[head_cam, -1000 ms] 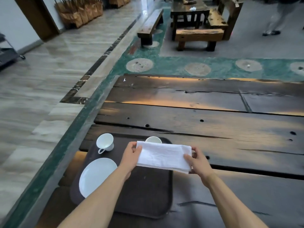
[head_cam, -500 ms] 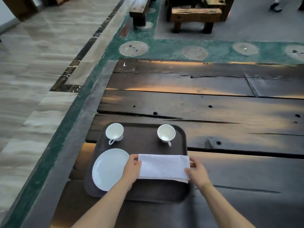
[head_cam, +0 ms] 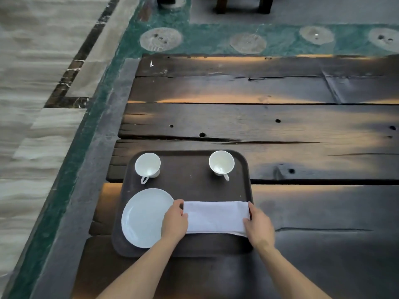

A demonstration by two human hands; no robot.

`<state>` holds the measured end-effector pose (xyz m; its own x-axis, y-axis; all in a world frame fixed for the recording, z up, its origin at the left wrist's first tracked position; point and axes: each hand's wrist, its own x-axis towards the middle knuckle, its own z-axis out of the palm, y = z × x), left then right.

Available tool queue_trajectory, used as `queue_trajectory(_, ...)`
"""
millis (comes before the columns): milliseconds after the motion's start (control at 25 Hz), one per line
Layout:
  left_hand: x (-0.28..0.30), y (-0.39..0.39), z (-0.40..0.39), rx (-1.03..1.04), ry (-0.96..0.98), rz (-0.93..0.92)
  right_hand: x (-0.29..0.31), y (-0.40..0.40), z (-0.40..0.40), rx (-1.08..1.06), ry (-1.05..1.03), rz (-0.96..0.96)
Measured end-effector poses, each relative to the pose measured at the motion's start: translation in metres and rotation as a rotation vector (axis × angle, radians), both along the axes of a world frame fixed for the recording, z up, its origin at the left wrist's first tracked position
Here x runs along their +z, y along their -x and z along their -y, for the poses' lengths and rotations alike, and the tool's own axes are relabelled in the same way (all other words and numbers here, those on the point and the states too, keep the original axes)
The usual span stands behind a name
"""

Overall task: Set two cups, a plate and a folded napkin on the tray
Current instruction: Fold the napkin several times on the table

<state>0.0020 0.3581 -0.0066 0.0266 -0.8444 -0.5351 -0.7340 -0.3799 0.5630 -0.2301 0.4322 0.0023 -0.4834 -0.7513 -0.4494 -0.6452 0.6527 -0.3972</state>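
Observation:
A dark brown tray (head_cam: 187, 188) lies at the near left of the wooden table. Two white cups stand at its far side, one on the left (head_cam: 148, 166) and one on the right (head_cam: 221, 164). A white plate (head_cam: 143, 217) fills the tray's near left. A folded white napkin (head_cam: 216, 216) lies flat on the tray's near right, beside the plate. My left hand (head_cam: 174, 222) grips the napkin's left end and overlaps the plate's rim. My right hand (head_cam: 259, 227) grips the right end, at the tray's right edge.
The table (head_cam: 280, 121) is of dark rough planks with cracks and holes. Its left edge drops to a green-bordered floor (head_cam: 71, 169). Legs of wooden furniture (head_cam: 241, 5) show at the top.
The napkin came down from in the air onto the tray's near right, both hands still on its ends. The camera tilted downward and closer.

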Motion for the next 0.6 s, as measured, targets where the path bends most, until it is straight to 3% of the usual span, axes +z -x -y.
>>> queue_trajectory(360,-0.0030,0.0048,-0.0018,-0.142,0.052,0.161,-0.0003,-0.0056,0.0007,0.148,-0.123,-0.230)
queue_trajectory(600,-0.0023,0.0099,-0.0087,-0.341,0.070,0.435,0.0009,-0.0018,0.0002,0.204,-0.126,-0.256)
